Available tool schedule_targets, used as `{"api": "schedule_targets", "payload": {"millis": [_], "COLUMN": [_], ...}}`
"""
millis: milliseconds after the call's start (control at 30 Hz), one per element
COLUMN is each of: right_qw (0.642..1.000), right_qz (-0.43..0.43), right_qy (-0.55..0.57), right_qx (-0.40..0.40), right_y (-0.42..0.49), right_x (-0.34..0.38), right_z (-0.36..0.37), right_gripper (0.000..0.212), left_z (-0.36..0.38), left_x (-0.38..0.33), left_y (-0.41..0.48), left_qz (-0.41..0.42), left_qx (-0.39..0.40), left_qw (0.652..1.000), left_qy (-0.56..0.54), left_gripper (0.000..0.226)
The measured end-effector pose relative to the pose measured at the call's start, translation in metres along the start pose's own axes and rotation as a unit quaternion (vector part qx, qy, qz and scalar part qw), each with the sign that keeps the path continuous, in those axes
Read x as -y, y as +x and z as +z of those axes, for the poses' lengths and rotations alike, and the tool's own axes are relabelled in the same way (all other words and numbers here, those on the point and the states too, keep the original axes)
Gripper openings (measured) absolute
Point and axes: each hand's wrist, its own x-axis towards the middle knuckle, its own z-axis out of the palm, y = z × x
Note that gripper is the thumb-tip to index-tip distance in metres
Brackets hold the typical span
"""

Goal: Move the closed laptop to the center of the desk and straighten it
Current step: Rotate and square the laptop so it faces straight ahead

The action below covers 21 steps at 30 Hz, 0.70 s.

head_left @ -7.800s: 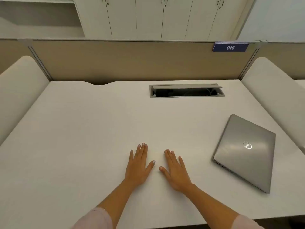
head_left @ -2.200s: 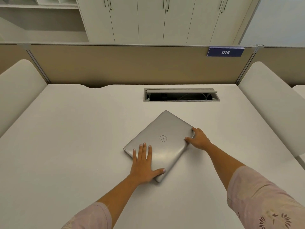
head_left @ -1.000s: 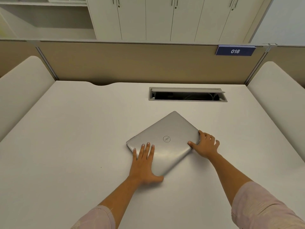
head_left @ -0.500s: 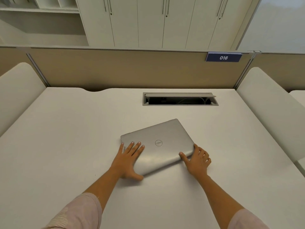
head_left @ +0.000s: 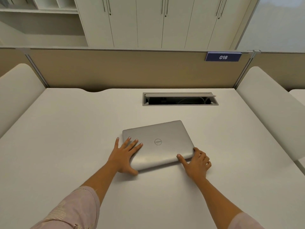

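Laptop (head_left: 162, 142) lies slightly askew mid-worktop (head_left: 66, 138); left hand (head_left: 125, 156) flat at eight o'clock, right hand (head_left: 197, 163) open, touching its four o'clock corner.

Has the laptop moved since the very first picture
Yes. The laptop has gone from the desk's right side leftward to the middle, now lying in front of the cable slot, still slightly skewed.

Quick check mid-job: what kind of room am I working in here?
Most likely an open-plan office workstation: a numbered plate 016 on the partition, a cable hatch in the desk, storage cabinets behind.
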Motion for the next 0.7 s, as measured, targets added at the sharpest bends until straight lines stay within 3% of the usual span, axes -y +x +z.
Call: {"api": "schedule_targets", "payload": {"millis": [133, 300, 400, 500, 700], "right_qw": [0.985, 0.919, 0.904, 0.904, 0.916], "right_qz": [-0.164, -0.347, -0.367, -0.377, -0.365], "right_qy": [-0.06, -0.121, -0.116, -0.125, -0.1], "right_qx": [0.011, 0.144, 0.187, 0.162, 0.134], "right_y": [0.011, 0.025, 0.028, 0.027, 0.023], "right_x": [-0.006, -0.008, -0.011, -0.013, -0.012], "right_z": [-0.008, -0.015, -0.017, -0.017, -0.011], "right_gripper": [0.067, 0.077, 0.075, 0.067, 0.062], "left_z": [0.005, 0.016, 0.025, 0.028, 0.027], "left_x": [-0.015, -0.05, -0.069, -0.074, -0.075], "left_y": [-0.004, -0.007, -0.01, -0.011, -0.009], "left_qz": [-0.04, -0.074, -0.048, -0.042, -0.024], "left_qx": [0.018, 0.005, -0.032, -0.065, -0.045], "left_qw": [0.997, 0.988, 0.989, 0.989, 0.994], "left_qy": [-0.059, -0.133, -0.14, -0.123, -0.096], "left_gripper": [0.119, 0.111, 0.099, 0.075, 0.068]}}
